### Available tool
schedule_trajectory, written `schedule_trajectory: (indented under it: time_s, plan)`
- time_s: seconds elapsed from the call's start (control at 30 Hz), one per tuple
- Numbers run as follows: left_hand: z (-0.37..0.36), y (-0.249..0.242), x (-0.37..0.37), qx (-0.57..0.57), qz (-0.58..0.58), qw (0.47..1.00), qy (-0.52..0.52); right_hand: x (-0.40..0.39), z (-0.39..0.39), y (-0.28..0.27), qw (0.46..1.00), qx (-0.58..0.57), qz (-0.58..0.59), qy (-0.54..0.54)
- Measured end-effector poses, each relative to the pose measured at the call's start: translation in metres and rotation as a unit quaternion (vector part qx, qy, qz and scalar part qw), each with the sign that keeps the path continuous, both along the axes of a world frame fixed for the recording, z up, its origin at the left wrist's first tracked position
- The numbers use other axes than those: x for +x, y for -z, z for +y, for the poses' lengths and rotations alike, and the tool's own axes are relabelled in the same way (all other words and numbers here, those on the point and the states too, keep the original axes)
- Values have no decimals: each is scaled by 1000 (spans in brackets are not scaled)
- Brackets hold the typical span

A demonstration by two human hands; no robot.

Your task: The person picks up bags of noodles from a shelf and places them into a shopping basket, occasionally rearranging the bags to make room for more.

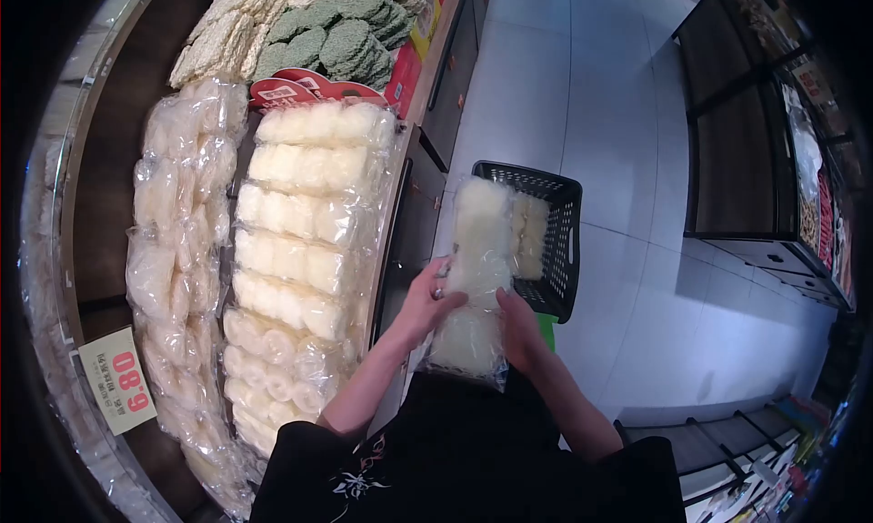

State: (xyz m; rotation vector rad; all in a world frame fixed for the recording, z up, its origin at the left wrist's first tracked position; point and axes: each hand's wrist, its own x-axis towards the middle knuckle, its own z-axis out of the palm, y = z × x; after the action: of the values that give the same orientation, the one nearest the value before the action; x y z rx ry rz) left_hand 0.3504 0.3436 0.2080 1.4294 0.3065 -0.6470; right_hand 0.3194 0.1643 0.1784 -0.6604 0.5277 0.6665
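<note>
A long clear plastic pack of white dried rice noodles [482, 241] is held in front of my body, its far end overlapping the basket. My left hand [427, 300] grips its left side, thumb lying on top of the wrapper. On the opposite side my right hand [520, 327] holds the pack, its fingers partly hidden beneath. Just beyond is a black perforated shopping basket [571, 250]. Inside it lies a pack of yellowish noodle cakes [529, 236], partly covered by the pack I hold.
To the left, a shelf display carries rows of similar noodle packs [300, 212] and translucent noodle packs [186, 223]. Green noodle bundles [336, 36] lie farther back. A price card [118, 380] stands at lower left. Another display cabinet [741, 141] borders the tiled floor [627, 159] on the right.
</note>
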Motion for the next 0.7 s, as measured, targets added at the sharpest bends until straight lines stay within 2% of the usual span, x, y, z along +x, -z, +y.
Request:
schedule_trajectory:
  time_s: [0.03, 0.1, 0.13, 0.17, 0.2, 0.23, 0.27, 0.3, 0.33, 0.37, 0.43, 0.57, 0.63, 0.67, 0.7]
  plan:
    - [-11, 35, -4, 7, -41, 999, -7, 3, -1, 15, 1000, -3, 3, -1]
    - [-15, 78, 1, 6, -13, 1000, 4, 6, -11, 51, 992, -111, 58, 22]
    - [-12, 100, 8, 129, -5, 984, 120, 3, -17, 86, 994, -69, 68, 50]
    - [-10, 114, 16, 247, 2, 941, 232, 1, -23, 119, 994, -72, 71, 49]
    - [2, 119, 22, 307, -39, 914, 262, -1, -30, 151, 990, -120, 74, 22]
    - [19, 139, 20, 427, -171, 851, 253, -2, -37, 182, 983, -167, 77, -6]
    - [33, 139, 26, 525, -219, 766, 300, -4, -44, 212, 982, -168, 82, -9]
    - [51, 144, 30, 557, -236, 724, 331, -4, -51, 241, 980, -174, 91, -11]
    - [73, 162, 27, 609, -282, 651, 355, -3, -54, 264, 979, -179, 99, -13]
    - [89, 174, 26, 613, -247, 648, 380, -2, -55, 283, 979, -178, 103, -14]
    - [112, 192, 17, 645, -266, 564, 442, 5, -56, 312, 973, -156, 164, 49]
    - [122, 203, 18, 661, -272, 531, 455, 21, -48, 345, 967, -182, 176, 35]
    - [127, 205, 18, 643, -281, 588, 402, 28, -45, 363, 961, -206, 181, 33]
    - [128, 204, 18, 645, -275, 587, 405, 32, -43, 369, 962, -202, 184, 29]
    - [128, 203, 19, 620, -273, 628, 383, 39, -43, 376, 963, -193, 188, 20]
